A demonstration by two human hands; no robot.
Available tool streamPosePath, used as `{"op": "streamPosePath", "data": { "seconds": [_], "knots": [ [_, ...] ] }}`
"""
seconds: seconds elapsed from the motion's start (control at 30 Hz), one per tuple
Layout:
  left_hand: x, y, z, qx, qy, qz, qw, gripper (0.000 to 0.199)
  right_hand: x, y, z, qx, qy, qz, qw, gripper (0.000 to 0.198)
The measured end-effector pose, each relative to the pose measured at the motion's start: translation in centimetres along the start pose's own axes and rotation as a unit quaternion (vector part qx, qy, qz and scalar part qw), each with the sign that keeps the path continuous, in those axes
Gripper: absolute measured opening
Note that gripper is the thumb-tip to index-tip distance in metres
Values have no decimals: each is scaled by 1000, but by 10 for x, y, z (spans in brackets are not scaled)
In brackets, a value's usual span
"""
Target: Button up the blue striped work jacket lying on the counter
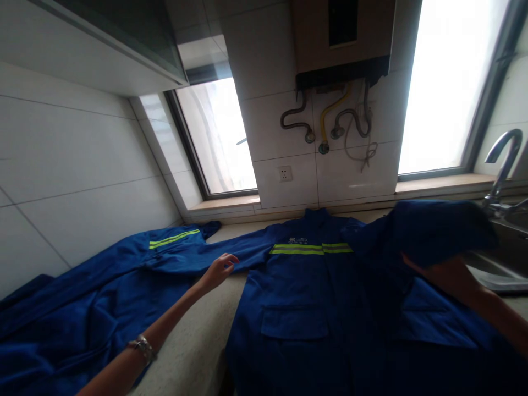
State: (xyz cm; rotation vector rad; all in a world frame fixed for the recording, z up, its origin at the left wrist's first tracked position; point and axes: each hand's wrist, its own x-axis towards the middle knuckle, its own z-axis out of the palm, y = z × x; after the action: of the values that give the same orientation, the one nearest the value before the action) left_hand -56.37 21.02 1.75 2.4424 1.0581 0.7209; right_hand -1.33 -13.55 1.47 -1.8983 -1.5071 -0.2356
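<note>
A blue work jacket (295, 286) with yellow-green reflective stripes lies front up on the counter, its collar toward the wall. Over its left-side sleeve hovers my left hand (223, 268), fingers loosely bent and apart, with no cloth between them. My right hand (433, 272) is blurred and partly covered by the raised right-side sleeve (445, 228) of the jacket, which it grips; the fingertips are hidden in the cloth. To the left, a second blue jacket (103, 297) with a similar stripe lies rumpled on the counter, next to the first one's sleeve.
A sink (511, 242) with a chrome faucet (505, 165) stands at the right, close to the raised sleeve. On the tiled wall hang a water heater (305, 49) with hoses and a power socket (285, 174). The pale counter (198, 335) shows between the jackets.
</note>
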Motion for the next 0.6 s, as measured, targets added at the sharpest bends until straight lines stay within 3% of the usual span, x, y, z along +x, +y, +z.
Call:
{"op": "streamPosePath", "data": {
  "seconds": [0.07, 0.13, 0.2, 0.27, 0.4, 0.5, 0.6],
  "knots": [
    [1, 6, 5, 5, -13, 8, 1000, 23, 0, -35, 9, -42, -53, -162, 985, 28],
    [1, 7, 10, 12, -22, 18, 1000, 24, -6, -63, 25, -104, -95, -331, 933, 32],
    [-1, 5, 15, 16, -31, 26, 999, 25, -16, -80, 41, -137, -111, -418, 891, 34],
    [-4, 1, 20, 19, -40, 29, 999, 26, -27, -86, 53, -151, -116, -434, 881, 40],
    [-13, -3, 30, 36, -48, 17, 998, 25, -44, -84, 62, -160, -119, -409, 891, 62],
    [-18, 2, 39, 69, -47, 43, 996, 28, -47, -80, 65, -127, -117, -394, 903, 61],
    [-22, 12, 50, 135, -58, 87, 985, 42, -36, -67, 60, -33, -129, -350, 927, 50]
  ]
}}
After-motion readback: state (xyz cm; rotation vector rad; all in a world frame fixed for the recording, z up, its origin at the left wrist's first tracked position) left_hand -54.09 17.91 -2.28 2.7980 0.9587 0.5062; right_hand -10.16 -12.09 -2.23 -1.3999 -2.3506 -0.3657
